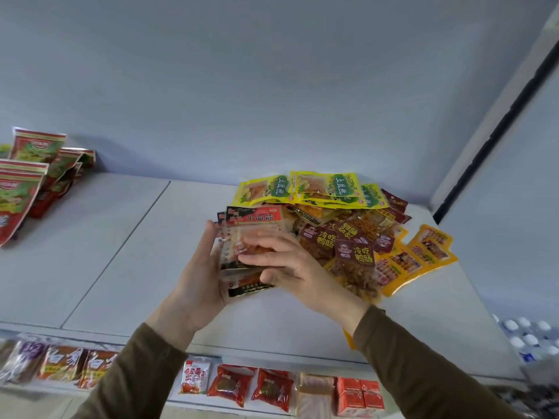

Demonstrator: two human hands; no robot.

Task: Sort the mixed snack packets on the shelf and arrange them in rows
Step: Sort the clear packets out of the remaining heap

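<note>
A stack of red-and-clear snack packets (252, 220) sits between both my hands above the white shelf (121, 252). My left hand (201, 273) cups the stack's left side and underside. My right hand (284, 261) lies over the top with fingers curled on the stack. To the right lies a mixed pile: yellow-green packets (320, 189) at the back, dark-red packets (354, 252) in the middle, orange-yellow packets (423, 252) at the right.
Red-and-green pouches (27, 182) stand in a row at the shelf's far left. The shelf below holds rows of other snacks (236, 385) and red cartons (360, 396). A side wall with a dark strip (496, 131) bounds the shelf on the right.
</note>
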